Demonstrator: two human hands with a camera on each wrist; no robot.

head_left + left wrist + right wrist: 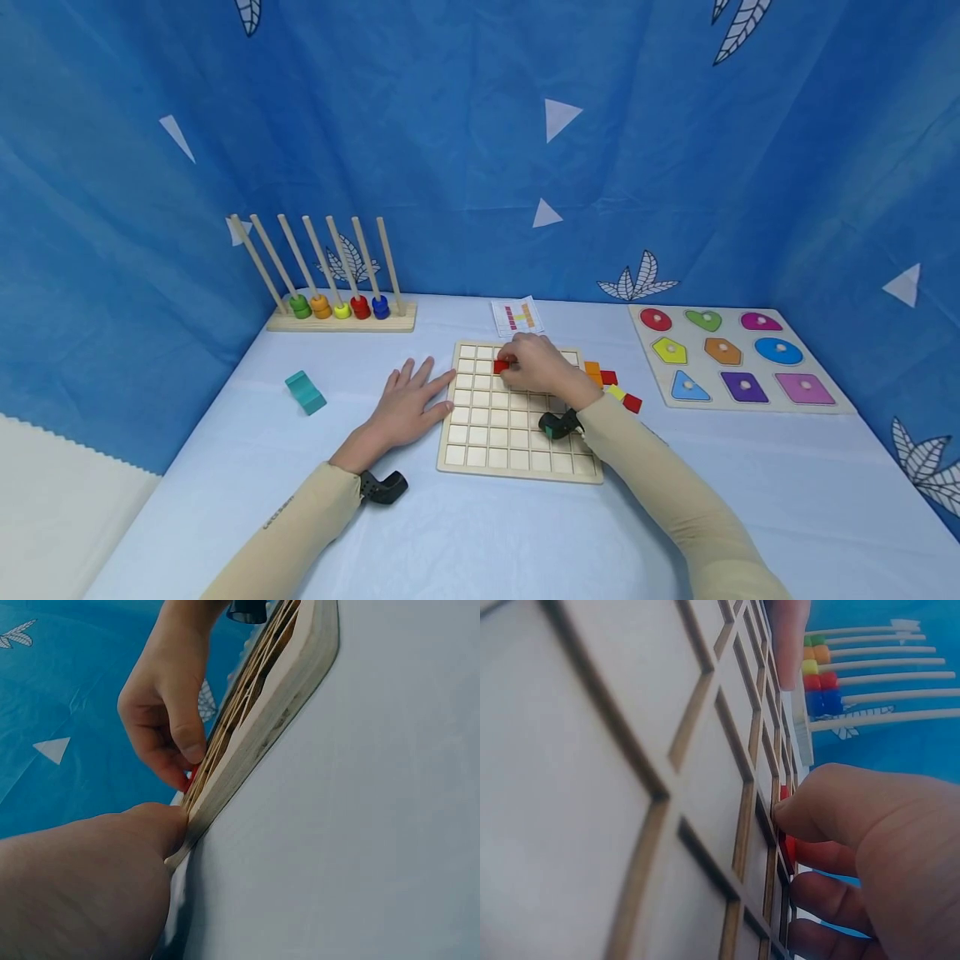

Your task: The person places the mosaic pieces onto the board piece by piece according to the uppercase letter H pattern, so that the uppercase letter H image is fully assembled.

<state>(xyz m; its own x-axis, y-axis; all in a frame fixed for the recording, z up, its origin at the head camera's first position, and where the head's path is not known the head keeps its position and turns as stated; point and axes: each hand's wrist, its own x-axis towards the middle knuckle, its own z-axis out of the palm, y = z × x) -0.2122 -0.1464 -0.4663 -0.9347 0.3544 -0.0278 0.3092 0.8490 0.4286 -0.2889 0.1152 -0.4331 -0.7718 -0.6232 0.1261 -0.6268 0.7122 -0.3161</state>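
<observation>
A wooden grid board (487, 458) with square cells lies on the table. Over its upper part, my right hand (534, 363) pinches a red square tile (789, 851) between thumb and curled fingers, right at the cells. Red (501, 367) also shows in a cell just left of those fingertips. With fingers spread, my left hand (405, 406) rests palm down on the table, fingertips at the board's left edge. From the left wrist view, the left thumb (161, 825) lies against the board's side, the right hand (165, 697) beyond it.
Orange tiles (592, 369), red tiles (632, 403) and a yellow tile (616, 392) lie right of the board. Behind it is a pattern card (517, 317). A peg stand with coloured beads (341, 323), a teal block (305, 392) and a shape puzzle (675, 400) stand around.
</observation>
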